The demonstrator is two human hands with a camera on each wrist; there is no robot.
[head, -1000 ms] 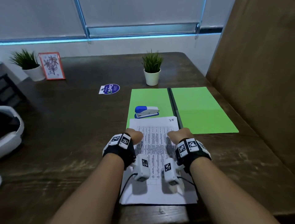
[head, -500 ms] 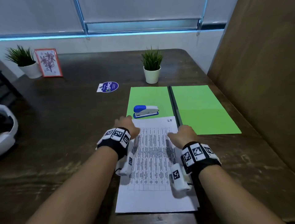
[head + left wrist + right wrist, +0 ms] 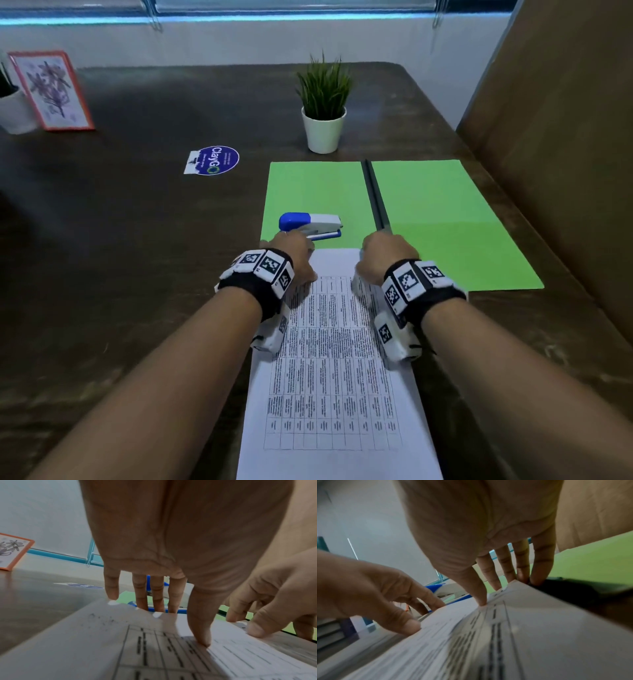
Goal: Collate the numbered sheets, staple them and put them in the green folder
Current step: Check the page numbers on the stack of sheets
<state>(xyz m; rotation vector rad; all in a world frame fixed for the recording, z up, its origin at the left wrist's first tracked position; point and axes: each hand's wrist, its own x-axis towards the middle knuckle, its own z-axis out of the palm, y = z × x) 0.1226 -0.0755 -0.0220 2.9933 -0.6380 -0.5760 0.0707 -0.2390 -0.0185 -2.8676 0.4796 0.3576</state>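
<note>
Pinching sheets far edge, left hand, right hand

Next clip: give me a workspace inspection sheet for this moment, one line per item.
Surface: dark wooden table.
Job's things: stack of printed sheets lies at the near edge, its far end over the open green folder; blue and white stapler lies on the folder's left half.
Clutter: round blue sticker, potted plant, framed flower picture.
Grippers: left hand and right hand grip the sheets' far corners, thumbs on top, fingers over the far edge.
Cables: thin black leads by the wrist cameras.
Surroundings: brown panel on the right, window strip behind.
</note>
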